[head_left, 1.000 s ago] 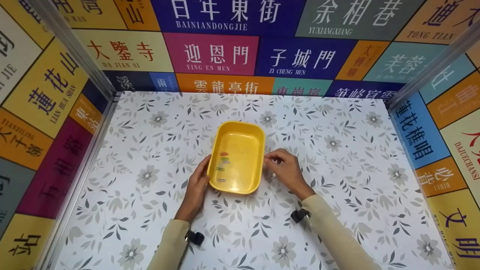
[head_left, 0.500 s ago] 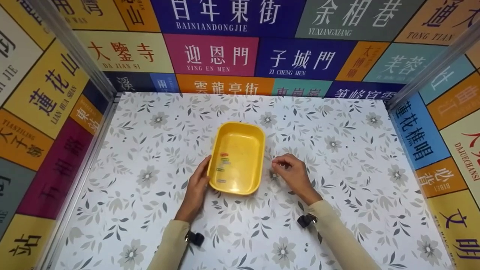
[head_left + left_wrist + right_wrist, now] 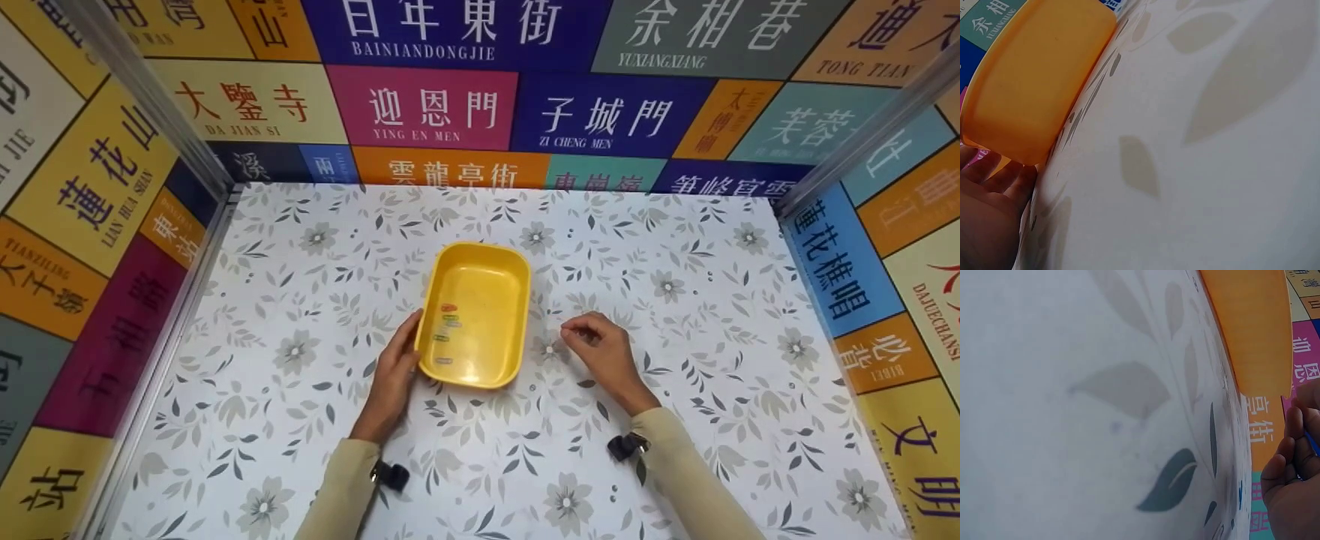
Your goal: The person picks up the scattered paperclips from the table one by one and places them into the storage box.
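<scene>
A yellow rectangular tub [image 3: 487, 296] with rounded corners sits on the table. Small flat bits, one of them red [image 3: 448, 308] and others green or pale, lie along the left part of its floor. My left hand [image 3: 395, 364] rests along the tub's left side; in the left wrist view its fairly straight fingers [image 3: 1008, 179] reach the lower end of the wall. To the right of the tub, and apart from it, is my right hand [image 3: 604, 349]. Its fingers are curled, with thumb and forefinger tips meeting; nothing shows between them in the right wrist view.
A white table [image 3: 315, 420] with a grey leaf and flower pattern lies under everything. Walls covered in coloured panels with large characters, such as a magenta one [image 3: 424, 109], enclose it at the back and both sides.
My right hand has drawn away from the tub's right edge, moving right and slightly towards me with its fingertips kept together. The left hand and the tub have stayed where they were.
</scene>
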The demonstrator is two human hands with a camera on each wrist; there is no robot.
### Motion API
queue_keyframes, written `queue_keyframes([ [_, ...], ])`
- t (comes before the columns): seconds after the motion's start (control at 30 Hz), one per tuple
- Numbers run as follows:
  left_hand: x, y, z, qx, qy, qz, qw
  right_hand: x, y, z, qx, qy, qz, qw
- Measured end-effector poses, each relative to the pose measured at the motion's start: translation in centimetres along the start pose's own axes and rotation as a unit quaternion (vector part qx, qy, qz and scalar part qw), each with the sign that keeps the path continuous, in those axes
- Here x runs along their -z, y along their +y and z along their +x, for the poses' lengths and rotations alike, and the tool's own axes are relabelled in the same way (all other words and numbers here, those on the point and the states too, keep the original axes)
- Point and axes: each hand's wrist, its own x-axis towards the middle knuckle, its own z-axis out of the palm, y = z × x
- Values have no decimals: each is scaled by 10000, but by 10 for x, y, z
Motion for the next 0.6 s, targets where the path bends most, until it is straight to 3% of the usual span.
queue_keyframes([
  [0.4,-2,3,-1,83,76,27,9999,6,32,-6,-108,229,49,9997],
  [0.6,-1,2,-1,32,73,10,10000,15,25,-10,111,251,-139,9995],
])
